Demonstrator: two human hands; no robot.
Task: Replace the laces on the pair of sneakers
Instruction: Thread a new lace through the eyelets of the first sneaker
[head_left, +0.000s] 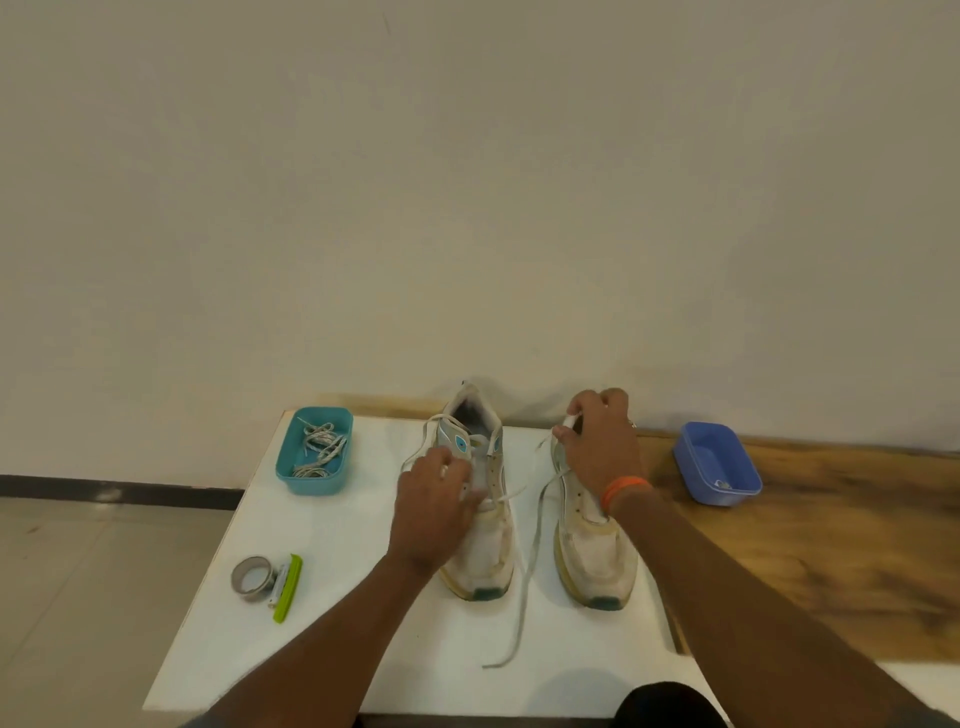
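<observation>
Two worn white sneakers stand side by side on a white board (322, 649), toes toward me. My left hand (431, 512) lies over the lace area of the left sneaker (485, 561), fingers curled on its white lace. My right hand (600, 447) covers the heel end of the right sneaker (597, 566) and pinches a white lace end or tab at the collar. A long loose white lace (522, 608) trails between the shoes toward the board's front edge. A teal tub (285, 467) at the back left holds several tangled laces (319, 449).
A roll of grey tape (253, 578) and a green-handled tool (288, 587) lie at the board's left. A blue tub (696, 467) sits on the wooden table (831, 545) to the right. A wall rises directly behind; tiled floor lies left.
</observation>
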